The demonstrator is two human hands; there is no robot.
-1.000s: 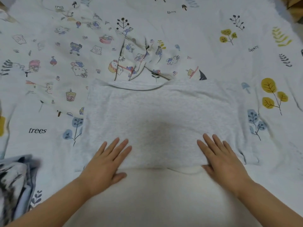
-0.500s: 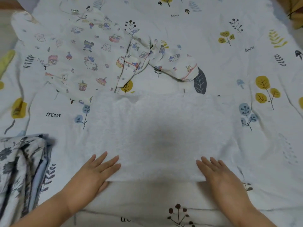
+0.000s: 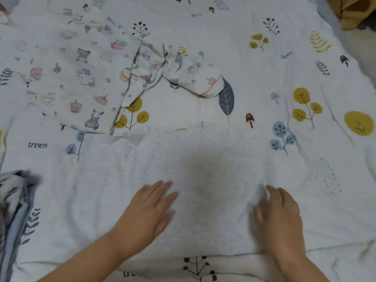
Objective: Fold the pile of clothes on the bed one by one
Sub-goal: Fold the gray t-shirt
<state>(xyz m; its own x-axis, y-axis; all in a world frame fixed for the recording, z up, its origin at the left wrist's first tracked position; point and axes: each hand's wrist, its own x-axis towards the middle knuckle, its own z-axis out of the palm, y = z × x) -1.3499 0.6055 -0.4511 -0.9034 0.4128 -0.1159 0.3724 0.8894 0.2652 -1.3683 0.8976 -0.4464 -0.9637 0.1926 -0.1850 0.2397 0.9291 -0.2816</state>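
A light grey garment [image 3: 203, 159] lies flat in a wide rectangle across the middle of the bed. My left hand [image 3: 148, 212] rests palm down on its near left part, fingers straight and pointing away. My right hand [image 3: 278, 212] lies flat on its near right part, blurred by motion. Neither hand grips the cloth. Beyond it, a white cartoon-print garment [image 3: 85, 78] is spread at the far left, one sleeve [image 3: 193, 78] reaching toward the centre.
The bed cover [image 3: 305, 68] is white with printed trees, leaves and mushrooms. A crumpled blue-grey patterned cloth [image 3: 14, 210] sits at the near left edge. Something brown [image 3: 356, 13] shows at the far right corner.
Both hands have slid forward over the grey garment, away from its near edge toward its middle. The view has shifted, so more of the bed beyond the garment shows.
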